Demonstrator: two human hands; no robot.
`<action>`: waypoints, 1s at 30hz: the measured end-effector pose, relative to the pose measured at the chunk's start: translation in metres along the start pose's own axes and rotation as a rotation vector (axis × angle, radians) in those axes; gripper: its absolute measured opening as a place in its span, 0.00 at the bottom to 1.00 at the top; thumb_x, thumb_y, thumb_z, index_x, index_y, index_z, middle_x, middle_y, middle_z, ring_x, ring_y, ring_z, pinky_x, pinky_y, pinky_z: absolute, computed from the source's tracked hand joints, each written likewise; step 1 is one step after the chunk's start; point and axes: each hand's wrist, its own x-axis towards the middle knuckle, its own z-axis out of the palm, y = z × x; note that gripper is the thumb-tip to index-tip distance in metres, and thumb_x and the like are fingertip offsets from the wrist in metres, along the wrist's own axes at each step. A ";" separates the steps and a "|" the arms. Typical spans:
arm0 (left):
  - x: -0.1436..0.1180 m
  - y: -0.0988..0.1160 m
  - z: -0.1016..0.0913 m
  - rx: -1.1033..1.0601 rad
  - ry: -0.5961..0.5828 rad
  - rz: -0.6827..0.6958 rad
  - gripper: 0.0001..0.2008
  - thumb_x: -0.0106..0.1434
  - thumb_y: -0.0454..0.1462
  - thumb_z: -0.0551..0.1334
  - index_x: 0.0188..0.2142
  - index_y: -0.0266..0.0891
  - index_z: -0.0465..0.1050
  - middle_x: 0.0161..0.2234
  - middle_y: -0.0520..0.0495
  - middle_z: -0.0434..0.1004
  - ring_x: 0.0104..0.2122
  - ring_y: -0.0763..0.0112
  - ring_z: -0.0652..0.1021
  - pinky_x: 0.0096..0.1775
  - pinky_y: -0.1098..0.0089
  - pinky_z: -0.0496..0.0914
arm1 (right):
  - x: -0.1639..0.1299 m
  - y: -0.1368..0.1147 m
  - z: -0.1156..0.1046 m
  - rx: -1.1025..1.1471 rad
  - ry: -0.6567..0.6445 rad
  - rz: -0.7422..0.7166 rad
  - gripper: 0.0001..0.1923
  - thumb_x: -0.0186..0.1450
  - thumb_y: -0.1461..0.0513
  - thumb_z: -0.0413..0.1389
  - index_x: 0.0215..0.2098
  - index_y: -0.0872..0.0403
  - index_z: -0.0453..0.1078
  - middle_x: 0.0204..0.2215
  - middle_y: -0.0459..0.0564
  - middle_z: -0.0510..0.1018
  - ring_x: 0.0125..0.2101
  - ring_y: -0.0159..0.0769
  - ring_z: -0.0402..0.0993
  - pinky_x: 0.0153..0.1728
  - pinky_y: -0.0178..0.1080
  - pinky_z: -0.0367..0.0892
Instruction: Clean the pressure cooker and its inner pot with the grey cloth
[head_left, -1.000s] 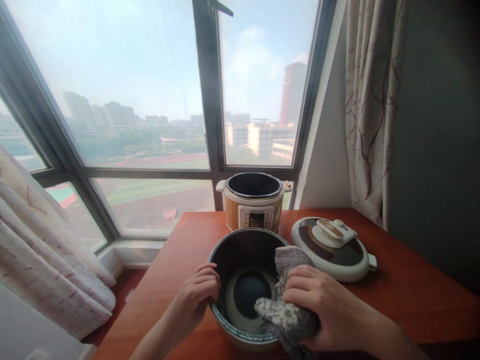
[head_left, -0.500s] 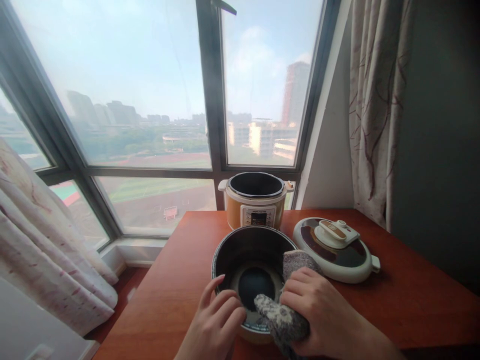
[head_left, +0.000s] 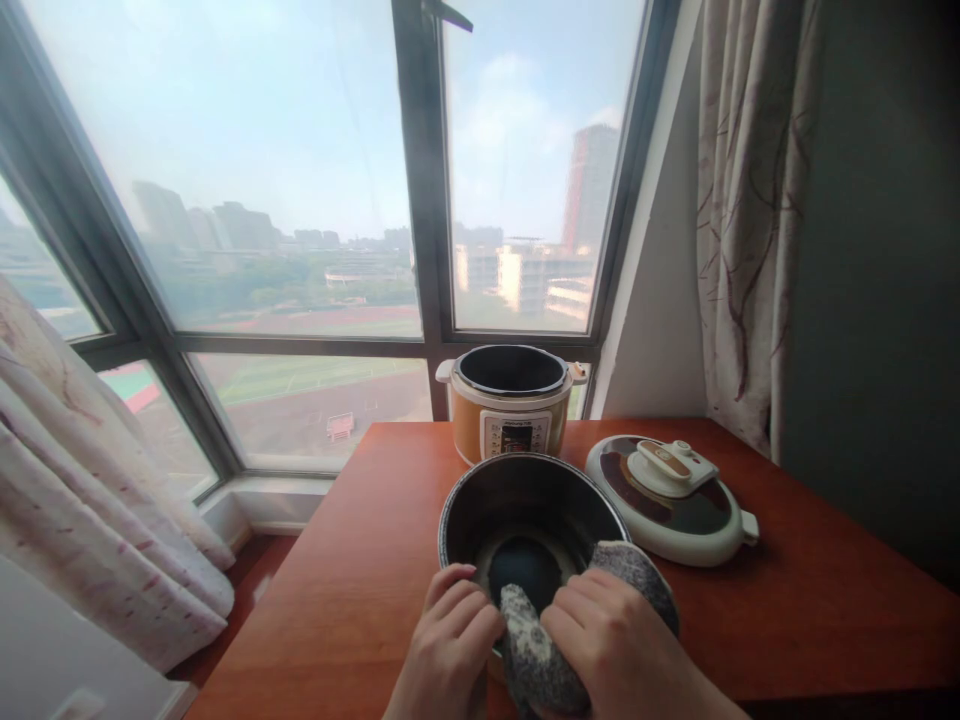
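In the head view, the pot [head_left: 555, 500] is in front of you, mouth up, over the desk [head_left: 360, 560]; its base is hidden, so you cannot tell whether it rests there. The fingers of your left hand [head_left: 454, 635] curl closed over the pot's near-left rim, probably to steady it; the thumb is hidden. Your right hand [head_left: 611, 635] clasps the bunched grey cloth [head_left: 544, 665] at the pot's near-right rim, likely gathered so it fits your grip.

Beyond the pot stands the cooker body [head_left: 469, 425], and to the pot's far right the lid [head_left: 667, 495] lies handle up, presumably because it sits steadier that way.

The pot opens upward and its axis looks roughly upright. The cloth's rolled part runs lengthwise away from you, its tip pointing into the pot; another fold spreads out beyond your knuckles over the pot's right rim.
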 end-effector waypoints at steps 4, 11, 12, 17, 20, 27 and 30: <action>0.002 -0.006 0.000 -0.088 0.023 0.009 0.11 0.66 0.27 0.48 0.32 0.42 0.62 0.24 0.54 0.69 0.27 0.72 0.74 0.48 0.64 0.69 | 0.001 0.011 -0.011 0.047 -0.155 -0.014 0.17 0.55 0.50 0.66 0.29 0.51 0.67 0.30 0.45 0.78 0.31 0.38 0.70 0.34 0.41 0.55; 0.010 -0.012 -0.004 -0.094 0.037 -0.017 0.14 0.65 0.26 0.46 0.28 0.42 0.62 0.22 0.54 0.69 0.24 0.73 0.73 0.44 0.67 0.70 | 0.008 0.067 -0.040 0.278 -0.386 -0.082 0.18 0.48 0.49 0.68 0.32 0.49 0.75 0.30 0.43 0.79 0.38 0.40 0.72 0.53 0.47 0.58; 0.011 -0.013 -0.004 -0.096 0.039 -0.017 0.14 0.65 0.26 0.46 0.27 0.42 0.62 0.22 0.54 0.69 0.24 0.73 0.72 0.44 0.67 0.70 | 0.010 0.077 -0.045 0.316 -0.393 -0.096 0.17 0.47 0.51 0.68 0.33 0.48 0.77 0.30 0.43 0.79 0.39 0.41 0.72 0.58 0.50 0.54; 0.011 -0.017 -0.004 -0.120 0.023 -0.009 0.14 0.66 0.26 0.47 0.27 0.42 0.61 0.21 0.54 0.68 0.24 0.73 0.72 0.44 0.67 0.70 | 0.013 0.113 -0.062 0.406 -0.425 -0.055 0.25 0.46 0.56 0.70 0.44 0.44 0.79 0.43 0.45 0.81 0.58 0.52 0.66 0.66 0.59 0.38; 0.011 -0.020 -0.006 -0.122 0.010 -0.005 0.14 0.66 0.26 0.46 0.27 0.42 0.61 0.21 0.54 0.67 0.24 0.74 0.72 0.44 0.67 0.71 | 0.010 0.116 -0.065 0.406 -0.455 0.008 0.30 0.45 0.59 0.70 0.48 0.43 0.79 0.53 0.49 0.77 0.65 0.58 0.56 0.66 0.63 0.34; 0.010 -0.034 -0.019 -0.157 -0.049 0.012 0.15 0.64 0.25 0.46 0.27 0.42 0.61 0.22 0.54 0.68 0.25 0.74 0.72 0.47 0.66 0.70 | -0.019 0.097 -0.064 0.652 -0.220 0.236 0.46 0.46 0.58 0.73 0.62 0.43 0.68 0.69 0.52 0.58 0.70 0.57 0.44 0.67 0.62 0.34; 0.011 -0.040 -0.024 -0.174 -0.093 0.030 0.14 0.64 0.25 0.46 0.28 0.42 0.62 0.23 0.53 0.70 0.26 0.72 0.73 0.47 0.65 0.71 | -0.042 0.092 -0.045 0.860 -0.009 0.496 0.51 0.46 0.56 0.74 0.66 0.45 0.63 0.70 0.53 0.56 0.70 0.55 0.44 0.67 0.58 0.40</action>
